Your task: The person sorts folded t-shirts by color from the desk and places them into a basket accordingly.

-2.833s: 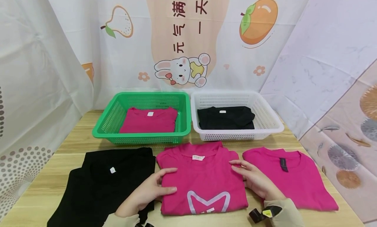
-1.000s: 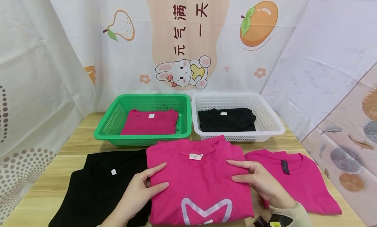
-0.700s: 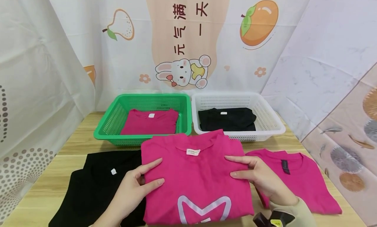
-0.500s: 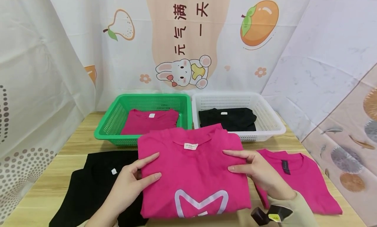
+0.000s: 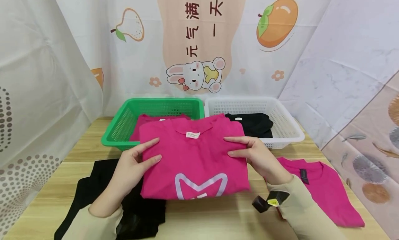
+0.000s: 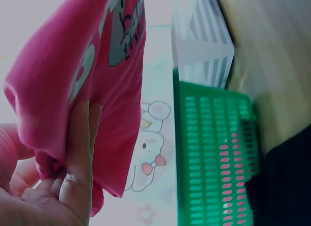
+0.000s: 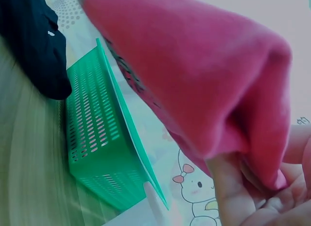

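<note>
On the left, a black shirt [image 5: 93, 184] lies on the wooden table [image 5: 205, 224], partly behind the person's left arm. The left hand [image 5: 134, 163] pinches one side of a folded pink shirt with a star outline [image 5: 194, 157], held up above the table. Beyond it, the green basket [image 5: 121, 143] holds pink clothing [image 5: 135, 131]; the white basket [image 5: 286, 140], black clothing [image 5: 254, 124]. The right hand [image 5: 257, 155] pinches the opposite side. Farther right lies another pink shirt [image 5: 330, 195].

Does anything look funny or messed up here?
Yes: the cartoon bunny on the backdrop curtain lies sideways, ears pointing left instead of up. The held pink T-shirt looks folded, and I see nothing spilled or torn.
</note>
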Demonstrator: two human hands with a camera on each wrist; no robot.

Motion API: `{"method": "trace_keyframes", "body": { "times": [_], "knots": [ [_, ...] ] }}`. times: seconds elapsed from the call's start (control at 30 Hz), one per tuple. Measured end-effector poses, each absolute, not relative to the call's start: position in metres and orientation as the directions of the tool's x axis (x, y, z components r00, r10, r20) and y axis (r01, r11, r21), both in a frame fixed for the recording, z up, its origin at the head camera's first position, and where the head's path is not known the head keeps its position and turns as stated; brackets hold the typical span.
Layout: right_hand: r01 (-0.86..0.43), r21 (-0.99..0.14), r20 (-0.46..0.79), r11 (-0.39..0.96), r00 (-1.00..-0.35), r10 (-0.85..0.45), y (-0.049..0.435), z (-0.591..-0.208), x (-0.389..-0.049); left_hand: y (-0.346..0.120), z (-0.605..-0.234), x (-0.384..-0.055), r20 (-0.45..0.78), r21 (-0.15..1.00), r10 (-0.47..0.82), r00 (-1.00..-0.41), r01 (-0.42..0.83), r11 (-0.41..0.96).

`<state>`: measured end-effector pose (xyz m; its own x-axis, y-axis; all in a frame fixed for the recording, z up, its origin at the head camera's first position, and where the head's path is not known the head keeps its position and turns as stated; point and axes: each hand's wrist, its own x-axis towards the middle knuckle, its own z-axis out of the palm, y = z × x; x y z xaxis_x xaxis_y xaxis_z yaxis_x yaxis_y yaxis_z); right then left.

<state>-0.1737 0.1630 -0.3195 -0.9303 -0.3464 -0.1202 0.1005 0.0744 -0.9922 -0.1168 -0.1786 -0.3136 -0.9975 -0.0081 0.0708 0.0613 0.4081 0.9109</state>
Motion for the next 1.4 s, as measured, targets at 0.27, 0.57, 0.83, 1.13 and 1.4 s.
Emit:
{"method": "trace_keyframes", "body": {
  "times": [0.27,0.57,0.83,1.13,1.4],
  "knots": [
    [0.093,-0.995,-0.099,0.035,-0.951,-0.292,0.144,-0.308,-0.198,-0.189,-0.301,-0.137,0.144,0.873,0.008,-0.99,0.13,0.47],
    [0.067,-0.996,-0.078,0.057,-0.971,-0.226,0.123,-0.293,-0.22,-0.195,-0.293,-0.162,0.182,0.856,-0.045,-0.982,0.136,0.499],
    [0.079,-0.994,-0.091,0.076,-0.981,-0.17,0.104,-0.28,-0.244,-0.21,-0.286,-0.193,0.106,0.906,-0.132,-0.986,0.041,0.421],
    [0.062,-0.981,-0.091,0.181,-0.983,-0.159,0.085,-0.279,-0.272,-0.223,-0.287,-0.227,0.125,0.895,-0.171,-0.977,0.036,0.445],
    [0.085,-0.991,-0.105,0.106,-0.974,-0.2,0.073,-0.289,-0.296,-0.232,-0.293,-0.246,0.104,0.887,-0.249,-0.963,-0.023,0.46]
  ]
}}
